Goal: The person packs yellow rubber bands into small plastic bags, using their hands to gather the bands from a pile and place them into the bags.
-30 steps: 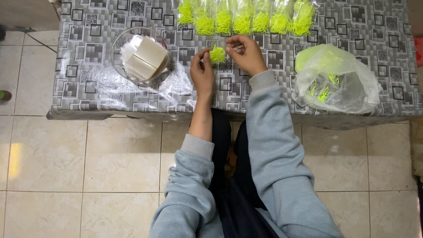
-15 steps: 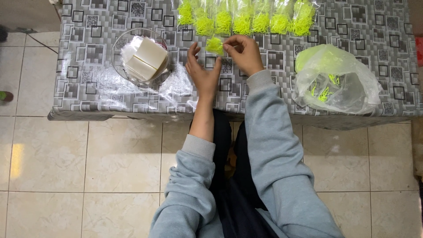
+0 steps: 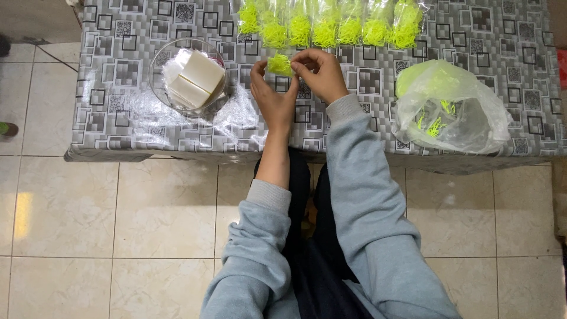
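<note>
Both hands, left hand (image 3: 273, 97) and right hand (image 3: 319, 74), pinch a yellow tuft (image 3: 279, 64) steady, filled packets (image 3: 325, 26) at twelve o'clock.

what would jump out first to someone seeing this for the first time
The neon yellow-green stands out first: a row of small filled bags lines the far edge of the grey patterned table. The left hand and right hand pinch one more yellow-green tuft just below that row. A glass bowl of white packets sits to the left, a clear plastic bag to the right.
</note>
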